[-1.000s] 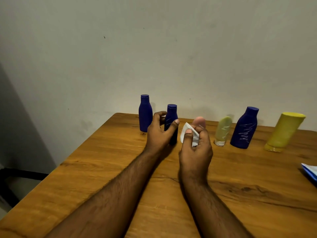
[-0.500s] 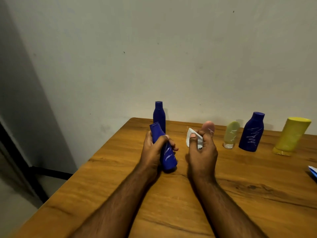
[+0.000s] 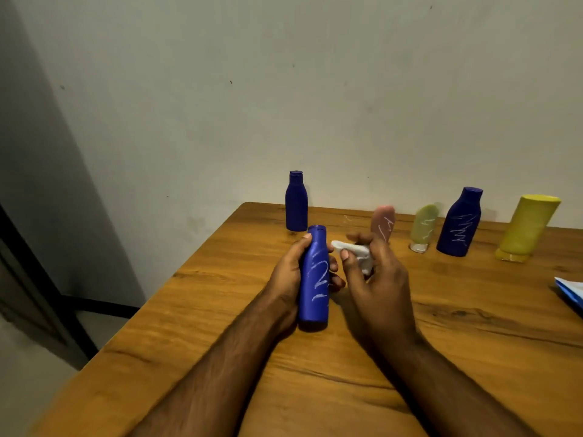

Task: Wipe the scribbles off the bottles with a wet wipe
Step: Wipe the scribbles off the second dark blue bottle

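Closest in, the person's left hand (image 3: 291, 272) is wrapped around a slim blue bottle (image 3: 315, 279), fingers curled behind it and thumb up near the neck. The bottle is tipped back toward the person with its cap pointing away and its base just over the table (image 3: 473, 357), hard to say if it's actually touching. The white scribbles face up, probably so the wiping side is right in view.

Right beside it, the right hand (image 3: 375, 279) pinches a scrunched white wet wipe (image 3: 355, 252) between thumb and fingertips. The wipe sits just off the bottle's neck, looks apart from it but only barely. Bunching it up likely gives a firmer pad to rub with. Judging from this, the scrubbing on this bottle hasn't really started, since the marks look fully intact.

Further back along the wall there's a plain blue bottle (image 3: 296, 201) standing upright with no visible marks, maybe done already. To the right are a pink tube (image 3: 383, 222), a green tube (image 3: 424, 227) and a bigger blue bottle (image 3: 460, 222), all showing white squiggles, so they're probably queued up. The yellow bottle (image 3: 528, 228) leans at the far right, can't see marks on it. A blue and white packet (image 3: 571, 293) peeks in at the right edge, possibly the wipes pack
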